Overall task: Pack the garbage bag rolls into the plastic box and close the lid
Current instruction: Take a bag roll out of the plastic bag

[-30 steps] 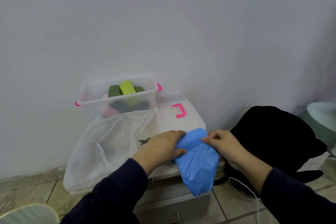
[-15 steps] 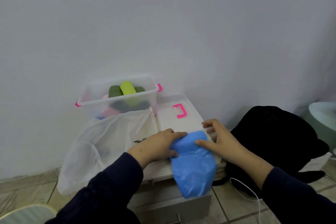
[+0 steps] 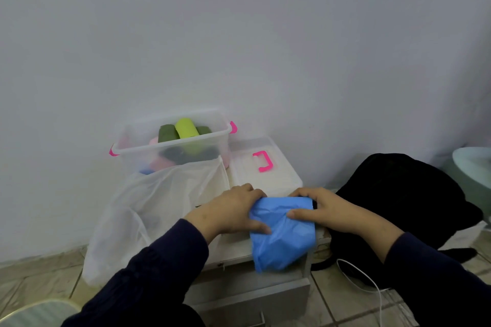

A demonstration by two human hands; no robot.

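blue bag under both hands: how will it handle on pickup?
Blue bag looks thin and crumpled, so probably floppy and light. Its lower end droops over the cabinet edge, so it may slide off once the left hand and right hand release.

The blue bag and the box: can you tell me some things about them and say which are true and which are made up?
1. Both hands are on the blue bag. True: the left hand and the right hand grip it from either side.
2. The plastic box has its lid on. False: the box is open, and the lid lies beside it, to the right.
3. A lime green roll sticks up out of the box. True.
4. The lid's handle is blue. False: it is pink.
5. The blue bag is inside the box. False: it lies on the cabinet top, nearer the person, its lower end hanging over the front edge.
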